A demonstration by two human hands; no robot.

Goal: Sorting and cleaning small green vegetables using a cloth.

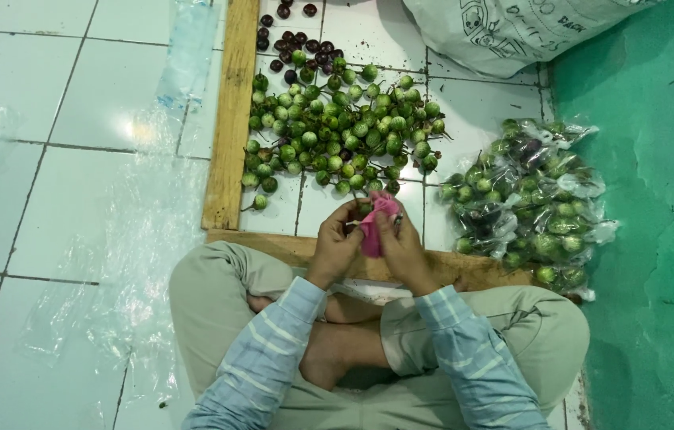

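Observation:
I sit cross-legged on a tiled floor. My left hand (pixel 337 243) and my right hand (pixel 402 245) are raised together in front of me, both gripping a small pink object (pixel 375 223) that looks like a soft bag or wrapper. Just beyond my hands lies a heap of small round green eggplants (pixel 341 131) on the white tiles. At the heap's far end are several dark purple ones (pixel 293 44). What is inside the pink thing is hidden by my fingers.
Several clear plastic bags filled with green eggplants (pixel 532 203) are piled at the right, beside a green wall (pixel 655 199). Wooden planks (pixel 229 111) frame the heap on the left and near side. A white sack (pixel 504 32) lies at the top. Loose clear plastic sheets (pixel 126 239) lie left.

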